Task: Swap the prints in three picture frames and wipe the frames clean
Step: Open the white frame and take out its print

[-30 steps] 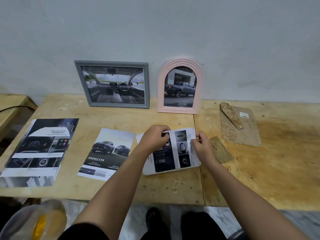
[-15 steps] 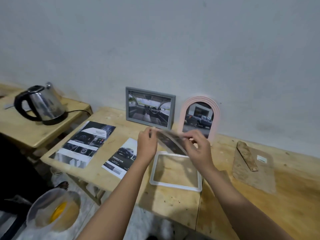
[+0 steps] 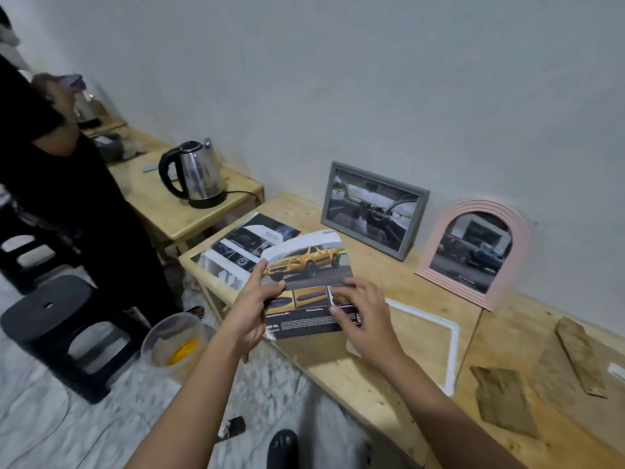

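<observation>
Over the near left end of the worktop (image 3: 382, 272), both hands hold a print (image 3: 307, 275) of a yellow truck in the air, tilted up toward the camera. The left hand (image 3: 255, 306) pinches its left edge, thumb on the face and fingers behind. The right hand (image 3: 363, 319) lays spread, slightly bent fingers on the lower right corner — I see no grip from beneath. I judge this to be the swap for the last frame: a white frame (image 3: 453, 353) lies flat and empty just right of the hands, bare wood showing through it. A grey frame (image 3: 373, 211) and a pink arched frame (image 3: 473, 255) lean against the wall behind, each with a picture in it. The next move calls for carrying the print right and down onto the white frame and squaring it to the opening; whether the sheet matches that opening I cannot tell. Two brown backing boards (image 3: 507, 401) lie further right, and one would likely close the frame afterwards. No cloth for wiping is in view. A brochure (image 3: 243, 245) lies on the worktop under the raised print, near enough to be brushed. The right forearm crosses the white frame's near corner — little else stands in the way. A kettle (image 3: 194, 174) sits on a lower side table (image 3: 162, 211) to the left, beside a person in black (image 3: 67, 198), with a dark stool (image 3: 57, 326) and a clear jug (image 3: 172, 343) on the floor.
</observation>
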Motion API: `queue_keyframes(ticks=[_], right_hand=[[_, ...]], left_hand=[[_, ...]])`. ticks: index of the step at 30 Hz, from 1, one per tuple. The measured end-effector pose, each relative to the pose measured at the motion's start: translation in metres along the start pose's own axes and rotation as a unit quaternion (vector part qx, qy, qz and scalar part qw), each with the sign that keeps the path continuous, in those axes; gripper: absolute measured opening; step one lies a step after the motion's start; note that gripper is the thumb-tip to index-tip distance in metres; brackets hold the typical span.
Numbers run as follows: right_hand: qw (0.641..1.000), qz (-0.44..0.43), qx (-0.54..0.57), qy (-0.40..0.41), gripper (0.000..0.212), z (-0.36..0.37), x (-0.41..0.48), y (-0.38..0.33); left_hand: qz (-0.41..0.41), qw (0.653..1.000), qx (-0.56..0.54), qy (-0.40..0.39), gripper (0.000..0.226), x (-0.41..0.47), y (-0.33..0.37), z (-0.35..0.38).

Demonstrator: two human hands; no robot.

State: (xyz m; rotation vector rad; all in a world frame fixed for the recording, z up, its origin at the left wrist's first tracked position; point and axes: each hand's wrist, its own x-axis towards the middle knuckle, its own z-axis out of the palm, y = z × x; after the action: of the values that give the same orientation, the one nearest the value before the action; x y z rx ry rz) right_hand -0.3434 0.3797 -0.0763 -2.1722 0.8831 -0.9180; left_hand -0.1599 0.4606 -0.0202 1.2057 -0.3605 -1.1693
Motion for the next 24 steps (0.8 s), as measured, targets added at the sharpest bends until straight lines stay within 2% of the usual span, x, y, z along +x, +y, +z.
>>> queue_keyframes(ticks=[2, 4, 7, 9, 11, 14, 18, 21, 24], right_hand=[[0.987, 0.133, 0.089, -0.003, 0.045, 0.007, 0.021, -0.003], [0.952, 0.252, 0.169, -0.037, 0.054, 0.019, 0.045, -0.003], [0.914, 0.331, 0.216, -0.089, 0.034, 0.05, 0.082, 0.01], [0.896, 0.358, 0.24, -0.102, 0.029, 0.076, 0.109, 0.016], [0.893, 0.374, 0.229, -0.1, 0.028, 0.102, 0.136, 0.02], [0.888, 0.398, 0.204, -0.103, 0.026, 0.142, 0.173, 0.018], [0.873, 0.444, 0.186, -0.083, 0.034, 0.198, 0.22, 0.016], [0.872, 0.44, 0.19, -0.096, 0.028, 0.231, 0.242, 0.016], [0.867, 0.454, 0.195, -0.067, 0.027, 0.253, 0.255, 0.016]], left_hand=[[0.001, 1.0, 0.004, -0.012, 0.068, 0.007, 0.007, -0.01], [-0.004, 1.0, 0.021, -0.009, 0.067, 0.025, 0.012, -0.025], [-0.008, 0.996, 0.083, 0.02, 0.064, 0.064, 0.024, -0.054], [-0.012, 0.992, 0.12, 0.048, 0.062, 0.094, 0.035, -0.077], [-0.013, 0.985, 0.16, 0.069, 0.058, 0.124, 0.047, -0.102], [-0.036, 0.966, 0.248, 0.057, 0.043, 0.169, 0.063, -0.141], [-0.052, 0.948, 0.311, 0.04, 0.023, 0.221, 0.081, -0.182], [-0.038, 0.946, 0.319, 0.032, 0.025, 0.254, 0.096, -0.203], [-0.049, 0.95, 0.308, -0.002, 0.032, 0.277, 0.11, -0.216]])
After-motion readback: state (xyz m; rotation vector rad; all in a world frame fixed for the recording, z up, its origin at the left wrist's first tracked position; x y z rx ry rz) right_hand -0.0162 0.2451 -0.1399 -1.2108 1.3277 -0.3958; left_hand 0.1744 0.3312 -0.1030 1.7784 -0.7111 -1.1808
